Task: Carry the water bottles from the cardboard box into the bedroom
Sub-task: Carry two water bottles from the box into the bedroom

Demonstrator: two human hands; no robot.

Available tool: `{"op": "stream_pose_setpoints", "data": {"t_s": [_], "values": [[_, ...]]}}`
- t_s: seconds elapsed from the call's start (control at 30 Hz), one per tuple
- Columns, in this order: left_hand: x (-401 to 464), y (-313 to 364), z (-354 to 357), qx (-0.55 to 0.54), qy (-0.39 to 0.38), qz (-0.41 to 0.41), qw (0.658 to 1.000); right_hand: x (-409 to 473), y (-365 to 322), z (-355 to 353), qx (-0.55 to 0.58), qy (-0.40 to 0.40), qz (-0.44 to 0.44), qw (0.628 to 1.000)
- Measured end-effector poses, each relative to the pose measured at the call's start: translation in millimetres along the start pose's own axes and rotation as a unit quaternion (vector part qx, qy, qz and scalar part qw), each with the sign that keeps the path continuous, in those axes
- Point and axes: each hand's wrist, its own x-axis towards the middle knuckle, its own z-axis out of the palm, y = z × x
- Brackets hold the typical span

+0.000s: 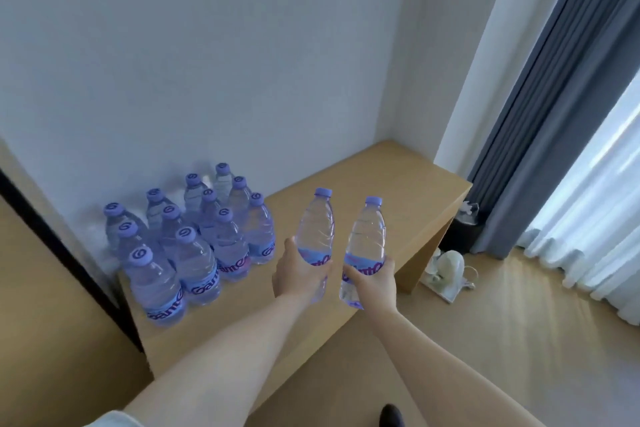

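Bottles [194, 246] grouped on desk [398, 184]; L hand [299, 274], R hand [375, 282] w/ one each

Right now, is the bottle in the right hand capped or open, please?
Capped: a purple cap sits on the bottle held in the right hand.

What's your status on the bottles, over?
Left hand gripping one bottle, right hand another. Both upright above desk. Bottle cluster standing left. Landing spot clear.
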Motion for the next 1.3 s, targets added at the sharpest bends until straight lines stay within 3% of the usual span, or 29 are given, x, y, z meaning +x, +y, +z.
{"op": "stream_pose_setpoints", "data": {"t_s": [0.13, 0.27, 0.53, 0.7, 0.87, 0.97, 1.3], "values": [[54, 4, 33, -0.016, 0.045, -0.059, 0.997, 75, -11, 15, -0.022, -0.078, 0.007, 0.997], [105, 16, 68, -0.102, 0.087, -0.100, 0.986, 152, -26, 27, -0.072, -0.143, 0.005, 0.987], [170, 45, 97, -0.197, 0.197, -0.153, 0.948, 255, -51, 39, -0.169, -0.292, -0.024, 0.941], [188, 36, 93, -0.158, 0.217, -0.164, 0.949, 277, -48, 66, -0.170, -0.355, -0.016, 0.919], [203, 20, 90, -0.155, 0.211, -0.177, 0.949, 286, -40, 96, -0.179, -0.364, -0.010, 0.914], [220, 19, 90, -0.200, 0.194, -0.126, 0.952, 289, -36, 114, -0.213, -0.345, -0.037, 0.913], [256, 7, 92, -0.224, 0.305, -0.157, 0.912, 321, -38, 161, -0.185, -0.395, -0.114, 0.892]]}}
